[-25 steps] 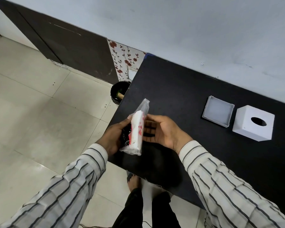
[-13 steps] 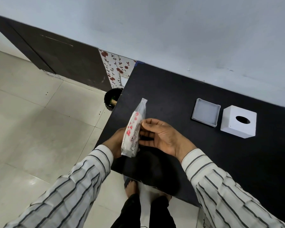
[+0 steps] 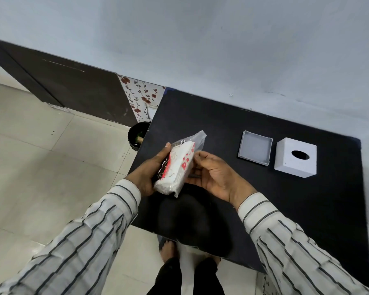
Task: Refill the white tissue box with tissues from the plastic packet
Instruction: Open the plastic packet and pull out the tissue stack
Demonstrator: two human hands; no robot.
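Observation:
A plastic packet of tissues [image 3: 176,167], clear with red and black print, is held above the left part of the black table [image 3: 222,128]. My left hand [image 3: 149,171] grips its left side and bottom. My right hand [image 3: 213,175] touches its right edge with thumb and fingertips. The white tissue box [image 3: 294,165], a cube with an oval hole on top, stands on the table at the right. Its shallow grey-white base tray [image 3: 255,148] lies just left of it, open side up.
A black bin [image 3: 136,136] stands on the tiled floor by the table's left edge. A grey wall runs behind the table, with a dark door and a floral panel at the left. My feet show below the table's near edge.
The packet has turned in my hands so its printed face points more upward. The camera has tilted, so the box and tray sit a little lower in view.

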